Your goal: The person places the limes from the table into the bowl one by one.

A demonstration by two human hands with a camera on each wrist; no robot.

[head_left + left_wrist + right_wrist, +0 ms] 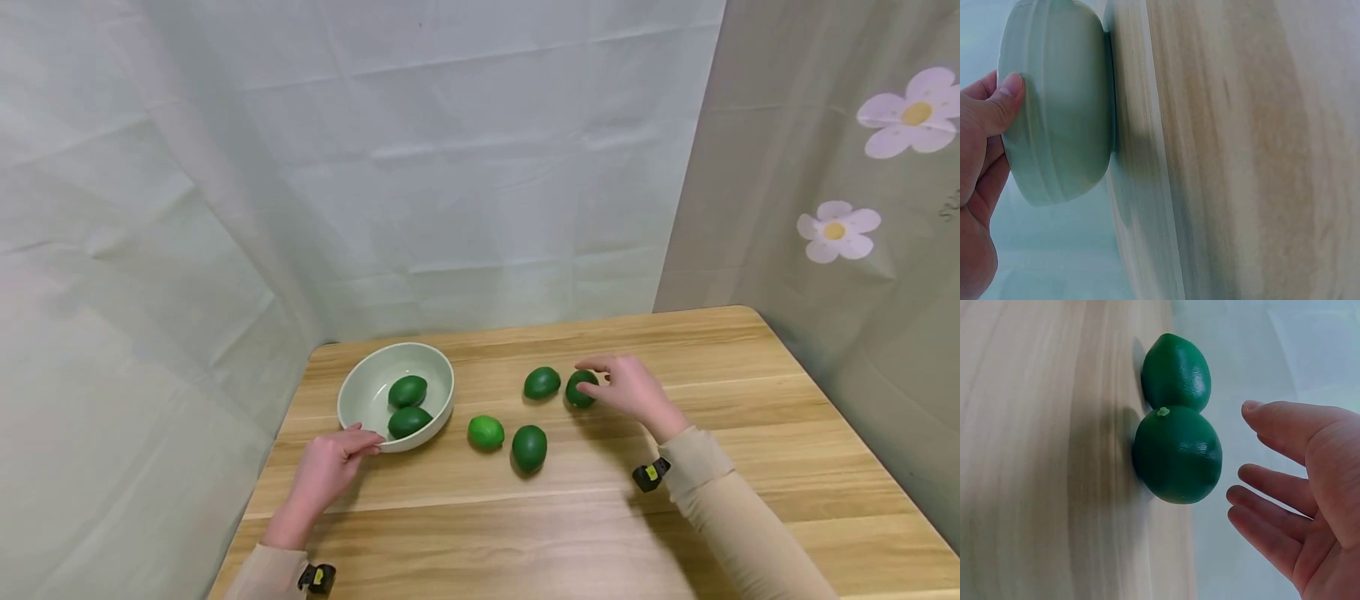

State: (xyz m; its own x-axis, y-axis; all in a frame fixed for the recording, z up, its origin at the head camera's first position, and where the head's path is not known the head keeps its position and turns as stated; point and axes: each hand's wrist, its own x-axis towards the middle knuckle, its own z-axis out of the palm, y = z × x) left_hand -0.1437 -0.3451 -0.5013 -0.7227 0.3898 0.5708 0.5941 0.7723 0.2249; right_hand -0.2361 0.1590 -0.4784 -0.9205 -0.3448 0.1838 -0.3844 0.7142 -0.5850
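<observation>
My left hand [327, 468] pinches the near rim of a pale green bowl [352, 379]; in the left wrist view the thumb lies on the bowl's outer wall [1066, 106]. Inside it are two dark green limes, one [407, 391] behind the other [408, 422]. Over on the right, my right hand [621, 385] hovers with spread fingers beside a dark green lime [581, 390]. The right wrist view shows a gap between those fingers and this lime [1177, 456], which has a small pale stem nub. Another dark lime [542, 382] sits just to its left.
Nearer the front lie a bright green lime [486, 432] and one more dark green lime [529, 448]. All stand on a wooden table [480, 533]. Pale curtains [480, 167] hang behind the table's back edge, with a flower-printed cloth [750, 183] at right.
</observation>
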